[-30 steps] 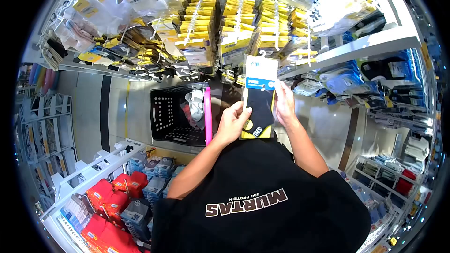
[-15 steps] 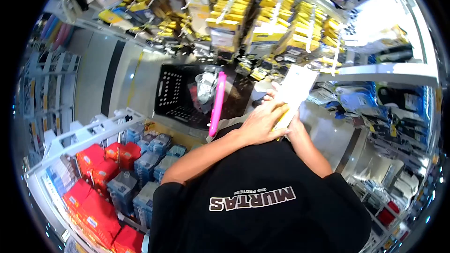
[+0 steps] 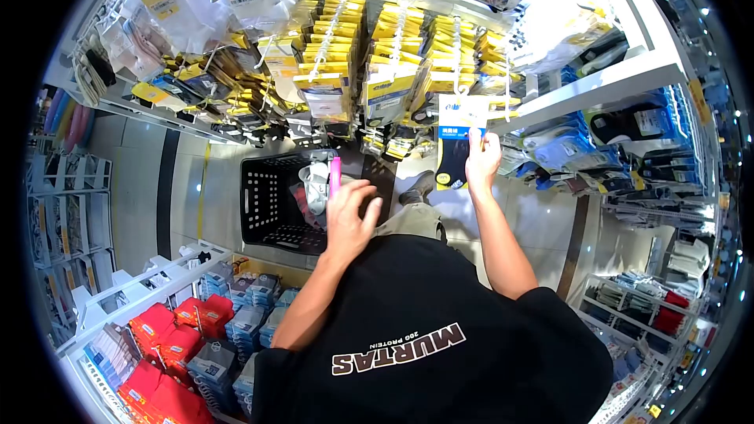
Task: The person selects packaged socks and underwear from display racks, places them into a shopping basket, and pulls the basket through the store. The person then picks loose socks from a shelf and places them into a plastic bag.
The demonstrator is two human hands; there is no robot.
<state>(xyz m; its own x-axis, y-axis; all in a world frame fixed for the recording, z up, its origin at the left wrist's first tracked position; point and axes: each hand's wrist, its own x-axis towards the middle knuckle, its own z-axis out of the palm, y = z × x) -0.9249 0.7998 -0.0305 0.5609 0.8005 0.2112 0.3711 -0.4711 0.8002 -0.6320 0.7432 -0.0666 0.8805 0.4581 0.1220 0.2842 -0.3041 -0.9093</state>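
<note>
1 black sock packet, its card white-and-blue, shows its front; right fingers hold its edge.

Shop interior: packaged socks are hanging in rows from white hooks, red packets are lying stacked, and a shopping basket is standing nearby.

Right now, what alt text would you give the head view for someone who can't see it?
The right hand holds up a pack of dark socks in front of hanging yellow-topped packs. The left hand, loosely open, is at the pink handle of a black basket; whether they touch is unclear.
</note>
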